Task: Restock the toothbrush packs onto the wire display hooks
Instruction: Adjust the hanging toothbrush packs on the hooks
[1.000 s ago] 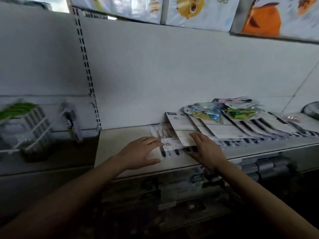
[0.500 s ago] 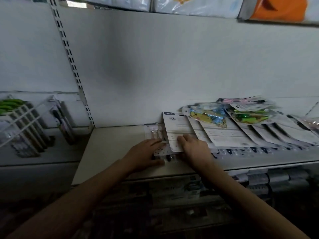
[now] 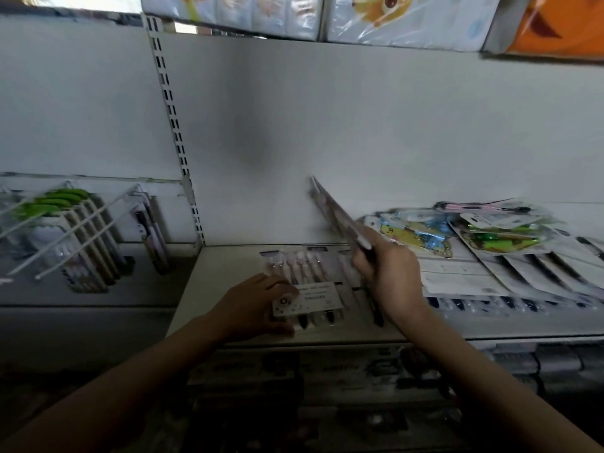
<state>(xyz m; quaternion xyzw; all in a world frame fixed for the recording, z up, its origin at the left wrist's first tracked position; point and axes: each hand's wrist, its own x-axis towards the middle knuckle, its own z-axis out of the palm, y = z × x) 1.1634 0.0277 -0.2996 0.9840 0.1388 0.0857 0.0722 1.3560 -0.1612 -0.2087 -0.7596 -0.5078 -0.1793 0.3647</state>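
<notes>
Lifted pack: a flat white-carded blister pack of toothbrushes [image 3: 338, 213] is tilted up on edge above the shelf, motion-blurred, its lower end pinched in the right hand [image 3: 389, 273], whose fingers are curled round it.
Pack under the left hand: a clear blister pack of dark-handled toothbrushes with a white label card [image 3: 305, 291] lies flat on the pale shelf board [image 3: 212, 282]; the left hand [image 3: 258, 305] rests on its near left corner, fingers bent over the edge, apparently pinning it down.
Waiting stock: a fanned row of white-backed toothbrush packs [image 3: 490, 276] lies overlapping on the shelf just right of the hands, with colourful cartoon-printed children's packs [image 3: 421, 235] and green ones [image 3: 503, 238] on top at the back.
Hooks: white wire display hooks [image 3: 65, 230] jut from the back panel well to the left, beyond the slotted upright [image 3: 173, 125]; green-topped packs [image 3: 65, 199] hang in a row on some, and a few more packs [image 3: 152, 237] hang nearer the upright.
Done: some hooks are loaded already, though I cannot tell how full they are.
Left: most of the stock appears to be on the shelf; the lifted pack is far from any hook and its hang hole is not visible.
Judgement: early to middle; one pack is in hand, not yet carried across.
Above: plastic-wrapped printed goods [image 3: 392, 14] line the upper shelf.
</notes>
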